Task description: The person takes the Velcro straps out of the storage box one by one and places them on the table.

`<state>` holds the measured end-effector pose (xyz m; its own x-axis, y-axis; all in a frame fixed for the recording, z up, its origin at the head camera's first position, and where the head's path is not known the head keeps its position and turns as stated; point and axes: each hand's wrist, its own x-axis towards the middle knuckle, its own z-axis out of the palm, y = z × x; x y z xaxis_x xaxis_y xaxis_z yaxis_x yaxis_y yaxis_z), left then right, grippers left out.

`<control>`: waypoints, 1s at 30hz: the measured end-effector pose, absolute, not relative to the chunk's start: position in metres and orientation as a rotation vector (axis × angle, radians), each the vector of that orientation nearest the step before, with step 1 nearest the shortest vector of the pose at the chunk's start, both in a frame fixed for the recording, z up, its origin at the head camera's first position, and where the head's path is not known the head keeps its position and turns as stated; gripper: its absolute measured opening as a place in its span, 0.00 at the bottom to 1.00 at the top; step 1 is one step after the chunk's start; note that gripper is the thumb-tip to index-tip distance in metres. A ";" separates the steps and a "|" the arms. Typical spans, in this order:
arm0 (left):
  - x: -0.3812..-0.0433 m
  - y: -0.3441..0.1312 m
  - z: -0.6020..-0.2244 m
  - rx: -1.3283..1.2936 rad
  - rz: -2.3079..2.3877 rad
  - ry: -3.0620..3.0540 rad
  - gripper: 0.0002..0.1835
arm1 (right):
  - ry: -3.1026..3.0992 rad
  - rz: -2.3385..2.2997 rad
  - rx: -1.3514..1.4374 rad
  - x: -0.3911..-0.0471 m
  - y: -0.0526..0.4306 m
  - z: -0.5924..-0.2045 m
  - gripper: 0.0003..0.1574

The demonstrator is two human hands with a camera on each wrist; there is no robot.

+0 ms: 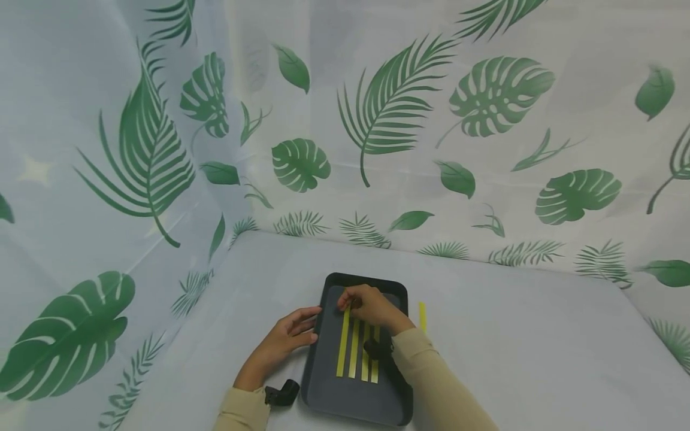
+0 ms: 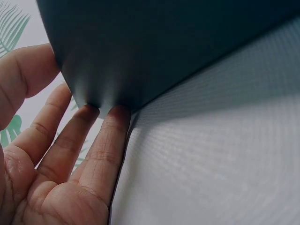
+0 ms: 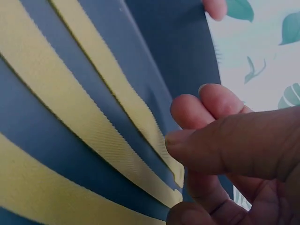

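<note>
Inside the tray (image 1: 345,401), I'd keep the strips (image 1: 354,349) lying straight and apart, the left hand (image 1: 284,334) spread against its side as a brace, the right hand (image 1: 373,306) at their far ends, whether pinching one I cannot tell.

At the frame's lower centre are one dark tray (image 1: 333,400), four yellow strips (image 1: 342,344) inside it, one more yellow strip (image 1: 423,315) to its right, and two hands (image 1: 283,341) (image 1: 373,306).

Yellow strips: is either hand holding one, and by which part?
The right hand is at the far end of the leftmost strip, but whether it is pinched cannot be told. The left hand holds none; its fingertips touch the tray.
</note>
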<state>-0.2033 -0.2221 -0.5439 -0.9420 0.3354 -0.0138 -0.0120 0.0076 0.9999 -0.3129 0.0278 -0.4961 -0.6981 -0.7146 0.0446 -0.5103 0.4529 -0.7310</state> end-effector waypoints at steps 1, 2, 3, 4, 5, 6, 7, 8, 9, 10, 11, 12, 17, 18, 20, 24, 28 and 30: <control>-0.203 -0.222 -0.544 0.338 2.024 2.037 0.34 | 2.445 -1.079 -1.051 -0.313 0.027 -0.497 0.19; -0.203 -0.222 -0.544 0.340 2.023 2.039 0.34 | 2.451 -1.072 -1.047 -0.314 0.026 -0.497 0.20; -0.203 -0.222 -0.544 0.332 2.025 2.035 0.34 | 2.459 -1.063 -1.042 -0.314 0.025 -0.498 0.20; -0.202 -0.222 -0.544 0.331 2.025 2.035 0.33 | 2.461 -1.056 -1.035 -0.314 0.025 -0.498 0.21; -0.202 -0.222 -0.544 0.325 2.025 2.035 0.34 | 2.464 -1.047 -1.029 -0.314 0.024 -0.499 0.21; -0.202 -0.222 -0.545 0.322 2.023 2.034 0.34 | 2.464 -1.040 -1.022 -0.314 0.023 -0.499 0.22; -0.202 -0.222 -0.545 0.317 2.025 2.032 0.33 | 2.463 -1.034 -1.018 -0.314 0.022 -0.500 0.22; -0.202 -0.222 -0.545 0.316 2.024 2.031 0.33 | 2.463 -1.030 -1.015 -0.314 0.022 -0.501 0.23; -0.203 -0.222 -0.545 0.314 2.024 2.031 0.33 | 2.463 -1.026 -1.010 -0.314 0.021 -0.501 0.23; -0.203 -0.222 -0.545 0.312 2.025 2.029 0.33 | 2.465 -1.021 -1.012 -0.314 0.021 -0.502 0.23; -0.203 -0.222 -0.545 0.312 2.027 2.026 0.34 | 2.471 -1.012 -1.023 -0.314 0.020 -0.502 0.23; -0.203 -0.222 -0.545 0.313 2.029 2.025 0.34 | 2.474 -1.009 -1.029 -0.315 0.020 -0.503 0.22; -0.203 -0.222 -0.544 0.326 2.036 2.025 0.34 | 2.487 -0.989 -1.043 -0.316 0.018 -0.503 0.20; -0.203 -0.222 -0.543 0.328 2.035 2.024 0.34 | 2.486 -0.987 -1.038 -0.316 0.017 -0.502 0.19; -0.202 -0.222 -0.542 0.331 2.034 2.025 0.34 | 2.486 -0.978 -1.053 -0.316 0.017 -0.501 0.19; -0.202 -0.222 -0.542 0.327 2.033 2.025 0.34 | 2.480 -0.968 -1.084 -0.315 0.015 -0.498 0.18; -0.203 -0.223 -0.543 0.344 2.038 2.022 0.34 | 2.479 -0.969 -1.103 -0.315 0.015 -0.497 0.19; -0.203 -0.223 -0.544 0.358 2.046 2.012 0.34 | 2.478 -0.963 -1.108 -0.315 0.016 -0.498 0.19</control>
